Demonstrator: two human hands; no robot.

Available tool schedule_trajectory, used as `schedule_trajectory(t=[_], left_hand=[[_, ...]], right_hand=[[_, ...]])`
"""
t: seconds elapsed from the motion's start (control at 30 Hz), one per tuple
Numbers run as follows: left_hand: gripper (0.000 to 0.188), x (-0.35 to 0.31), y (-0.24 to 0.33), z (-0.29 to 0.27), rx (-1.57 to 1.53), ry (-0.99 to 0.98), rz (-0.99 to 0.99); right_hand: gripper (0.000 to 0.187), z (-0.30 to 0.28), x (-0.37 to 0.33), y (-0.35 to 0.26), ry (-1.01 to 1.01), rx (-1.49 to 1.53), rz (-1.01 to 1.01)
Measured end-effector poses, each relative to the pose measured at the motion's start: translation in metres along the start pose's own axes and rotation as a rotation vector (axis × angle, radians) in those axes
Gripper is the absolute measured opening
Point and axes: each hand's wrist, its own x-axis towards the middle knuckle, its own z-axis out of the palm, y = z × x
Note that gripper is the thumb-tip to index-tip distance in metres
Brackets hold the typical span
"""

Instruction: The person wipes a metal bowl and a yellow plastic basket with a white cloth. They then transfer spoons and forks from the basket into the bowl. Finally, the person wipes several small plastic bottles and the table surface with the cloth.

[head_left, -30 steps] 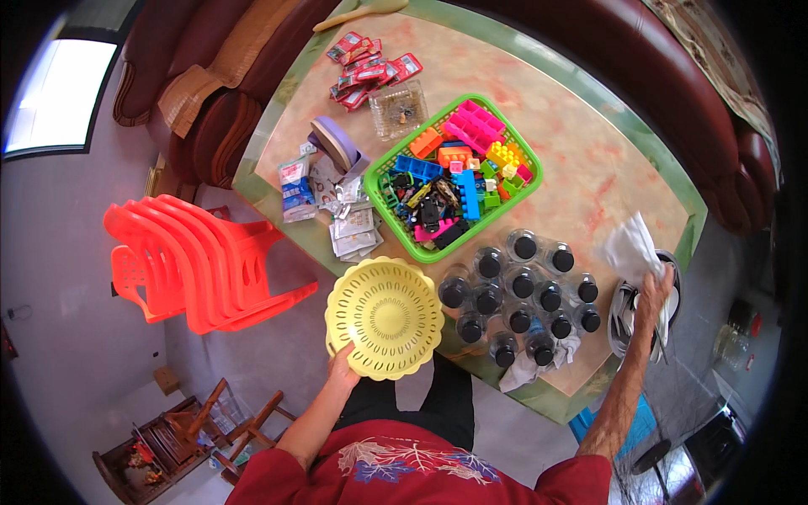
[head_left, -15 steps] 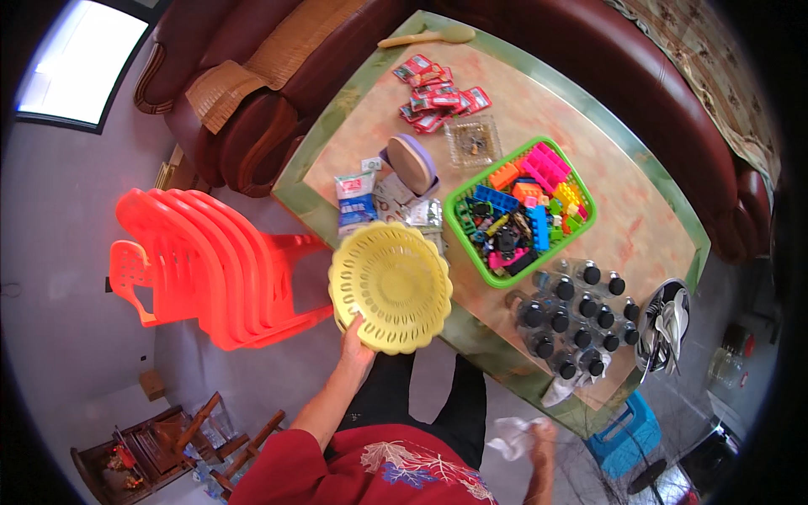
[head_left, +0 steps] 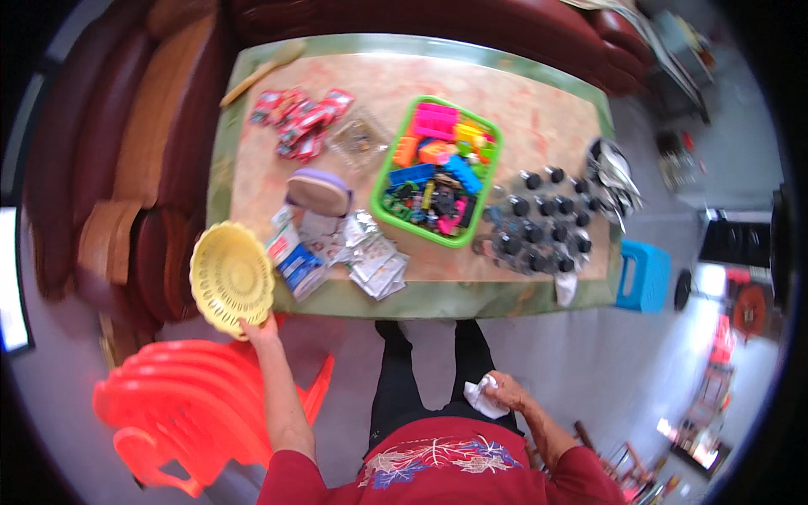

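- The left hand (head_left: 259, 330) has its fingers closed on the rim of a yellow basket (head_left: 231, 278), raised by the left front corner of the bench (head_left: 539, 101), apparently not set down.
- The right hand (head_left: 508, 390) clutches a white cloth (head_left: 486, 398); how far it has been used cannot be told.
- Blocks (head_left: 436, 122) sit gathered in a green basket (head_left: 415, 229); bottles (head_left: 539, 229) stand grouped, red packets (head_left: 307, 126) loosely heaped.

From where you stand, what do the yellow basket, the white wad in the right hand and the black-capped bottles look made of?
Yellow basket: likely plastic, low sheen; slotted wall, scalloped rim. White wad in the right hand: matte cloth or paper; soft folds, can't tell which. Bottles: clear, see-through bodies; plastic or glass.
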Motion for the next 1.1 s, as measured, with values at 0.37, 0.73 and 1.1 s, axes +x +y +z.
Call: schedule_trajectory(t=[0.37,0.73,1.1], left_hand=[[0.057,-0.006,0.014,0.015,0.155,0.090,-0.199],[0.043,-0.278,-0.154,-0.004,0.967,-0.294,-0.808],[0.021,-0.320,-0.329,-0.058,1.038,-0.348,-0.308]], right_hand=[[0.028,0.031,-0.007,0.011,0.200,0.031,-0.168],[0.026,-0.019,0.043,0.001,0.694,0.405,-0.359],[0.053,-0.151,0.053,0.072,0.493,0.141,-0.710]])
